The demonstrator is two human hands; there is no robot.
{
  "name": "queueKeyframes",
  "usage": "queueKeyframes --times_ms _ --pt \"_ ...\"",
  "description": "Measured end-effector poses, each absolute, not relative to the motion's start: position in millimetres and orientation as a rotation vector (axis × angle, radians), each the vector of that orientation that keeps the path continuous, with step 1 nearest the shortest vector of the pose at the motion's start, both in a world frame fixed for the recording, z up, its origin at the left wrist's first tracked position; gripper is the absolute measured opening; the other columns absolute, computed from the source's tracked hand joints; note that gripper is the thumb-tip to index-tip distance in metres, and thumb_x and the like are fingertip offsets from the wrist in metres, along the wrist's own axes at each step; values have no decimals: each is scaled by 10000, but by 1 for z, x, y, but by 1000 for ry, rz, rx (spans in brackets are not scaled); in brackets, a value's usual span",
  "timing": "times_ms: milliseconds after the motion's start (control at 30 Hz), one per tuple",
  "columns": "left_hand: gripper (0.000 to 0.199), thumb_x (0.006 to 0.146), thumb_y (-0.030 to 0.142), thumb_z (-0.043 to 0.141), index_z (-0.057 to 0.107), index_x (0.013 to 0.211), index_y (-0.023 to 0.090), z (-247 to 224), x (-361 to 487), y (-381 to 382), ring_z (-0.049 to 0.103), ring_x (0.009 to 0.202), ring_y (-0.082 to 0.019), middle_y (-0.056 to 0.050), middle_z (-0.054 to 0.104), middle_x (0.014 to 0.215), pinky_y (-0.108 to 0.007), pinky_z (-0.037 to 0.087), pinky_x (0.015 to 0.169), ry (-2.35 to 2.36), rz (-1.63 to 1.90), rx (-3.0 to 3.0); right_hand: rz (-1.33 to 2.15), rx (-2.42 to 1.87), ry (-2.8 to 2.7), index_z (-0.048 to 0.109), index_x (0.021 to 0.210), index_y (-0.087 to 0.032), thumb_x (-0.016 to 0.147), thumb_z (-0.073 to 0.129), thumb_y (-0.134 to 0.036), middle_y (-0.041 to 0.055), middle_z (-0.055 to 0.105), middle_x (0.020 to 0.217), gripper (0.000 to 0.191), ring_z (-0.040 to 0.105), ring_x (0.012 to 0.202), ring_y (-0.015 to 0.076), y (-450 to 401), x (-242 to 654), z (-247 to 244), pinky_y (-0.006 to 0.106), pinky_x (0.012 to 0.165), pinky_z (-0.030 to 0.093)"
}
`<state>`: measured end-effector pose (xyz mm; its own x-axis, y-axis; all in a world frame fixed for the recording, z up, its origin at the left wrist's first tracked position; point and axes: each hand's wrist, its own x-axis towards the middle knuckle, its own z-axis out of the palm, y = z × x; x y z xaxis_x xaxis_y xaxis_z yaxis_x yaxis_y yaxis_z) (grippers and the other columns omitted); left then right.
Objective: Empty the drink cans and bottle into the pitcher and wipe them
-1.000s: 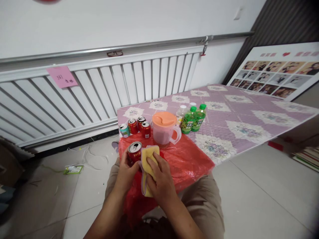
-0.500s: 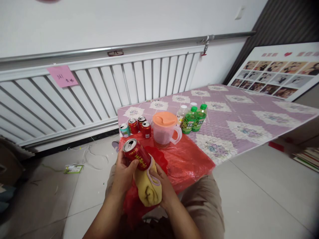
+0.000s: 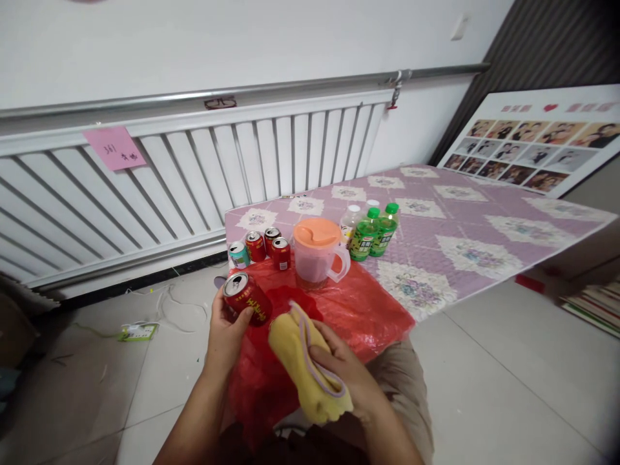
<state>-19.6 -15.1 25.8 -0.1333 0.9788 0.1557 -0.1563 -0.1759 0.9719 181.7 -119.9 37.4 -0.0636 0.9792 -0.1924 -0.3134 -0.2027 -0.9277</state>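
Observation:
My left hand [image 3: 227, 336] is closed around a red drink can [image 3: 248, 300], its opened top tilted up toward me. In my right hand [image 3: 341, 358] is a folded yellow cloth [image 3: 300, 361] with a pale purple edging, held just right of the can and apart from it. Both are over a red plastic sheet [image 3: 368, 310] that covers the near corner of the table and hangs over my lap. A red dish [image 3: 295, 300] lies on the sheet, partly hidden behind the cloth and can.
A clear pitcher [image 3: 310, 261] with an orange lid stands beyond my hands. Left of it are several cans, red [image 3: 281, 255] and teal [image 3: 239, 255]. Green-capped bottles [image 3: 365, 239] stand to its right, on a purple flowered tablecloth [image 3: 465, 252]. A white radiator [image 3: 271, 155] runs behind.
The yellow cloth has come off the can's lower end and moved right and down with my right hand. My left hand has shifted slightly left with the can.

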Motion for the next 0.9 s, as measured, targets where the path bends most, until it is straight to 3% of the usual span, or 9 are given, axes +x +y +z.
queueKeyframes --times_ms 167,333,467,733,900 --pt "638 735 298 750 498 1320 273 21 -15 -17 619 1159 -229 -59 625 1296 -328 509 970 1089 1458 1145 1049 -1484 -1154 537 1290 -238 849 576 -444 63 694 1110 488 675 915 235 -116 231 30 376 784 557" --pt "650 699 290 772 506 1292 257 22 -6 -21 629 1141 -251 -71 636 1269 -348 522 944 1046 1402 1135 393 -1719 -1526 576 1262 -188 824 545 -273 133 635 1260 448 600 1155 294 -98 262 2 492 989 474" --pt "661 684 291 785 511 1282 230 21 2 -25 629 1149 -257 -81 640 1265 -351 520 957 1014 1352 1136 100 -1757 -1735 602 1265 -175 829 546 -188 164 616 1300 440 561 1208 309 -83 266 -14 514 1007 460" --pt "697 684 287 783 489 1311 210 23 20 -35 615 1180 -285 -111 621 1295 -388 523 971 972 1220 1145 177 -1883 -1731 620 1246 -280 789 661 -221 130 588 1378 462 501 1280 357 -85 259 -29 631 989 399" --pt "712 672 312 786 498 1308 173 21 34 -41 590 1225 -327 -136 617 1313 -436 506 1021 945 1144 1259 473 -1578 -1529 509 1382 -247 850 620 -296 125 554 1399 546 499 1301 285 -100 245 -6 505 1089 393"
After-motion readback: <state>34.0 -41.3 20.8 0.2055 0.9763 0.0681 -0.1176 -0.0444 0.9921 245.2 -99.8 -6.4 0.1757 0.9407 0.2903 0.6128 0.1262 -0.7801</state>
